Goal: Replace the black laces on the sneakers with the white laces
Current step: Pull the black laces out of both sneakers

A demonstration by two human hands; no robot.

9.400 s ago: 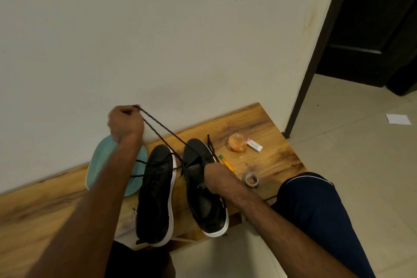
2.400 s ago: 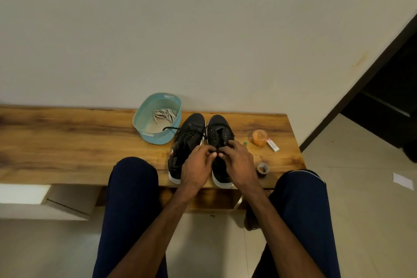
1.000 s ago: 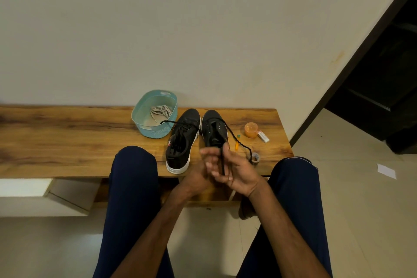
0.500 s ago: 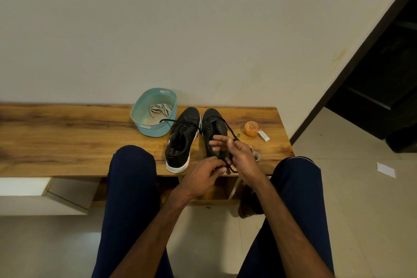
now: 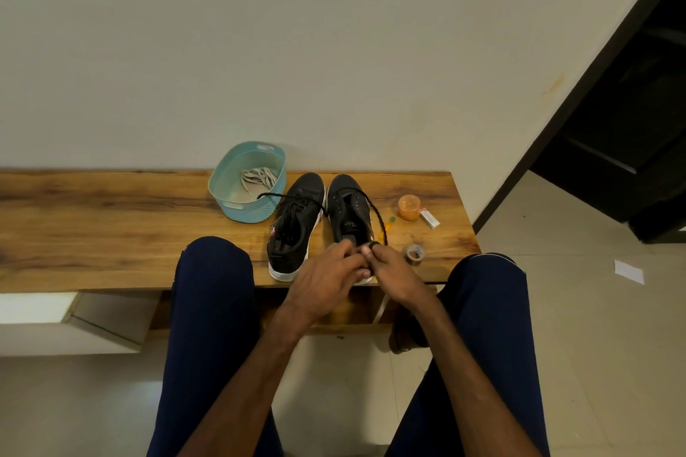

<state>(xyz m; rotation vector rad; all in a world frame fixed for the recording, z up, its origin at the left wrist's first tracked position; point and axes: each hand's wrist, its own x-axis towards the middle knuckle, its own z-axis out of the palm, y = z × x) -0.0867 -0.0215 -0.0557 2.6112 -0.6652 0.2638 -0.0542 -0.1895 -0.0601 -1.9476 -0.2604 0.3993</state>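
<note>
A teal plastic basket [image 5: 243,213] of flat white laces [image 5: 258,176] stands on the wooden desk [image 5: 111,219], just beside the laced left black sneaker [image 5: 295,224]; an orange round tub [image 5: 409,207], small white box [image 5: 429,218] and grey tape roll [image 5: 414,253] lie rightward; the right hand [image 5: 395,271] pinches the black braided lace [image 5: 376,213]; the left hand [image 5: 324,273] curls against it, grip unclear; both hands hide the heel of the right black sneaker [image 5: 347,204].

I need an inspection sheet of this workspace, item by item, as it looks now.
Surface: wooden bench, against the wall.
Job's things: laced black white-soled sneaker; second black sneaker with its black lace looped out; white laces in teal plastic basket.
Clutter: orange round tub, small white box, tape roll, yellow pen.
Grips: left hand and right hand both pinch the black lace.
Cables: nothing seen.
Surroundings: cream wall, dark doorway, tiled floor with paper scrap.
</note>
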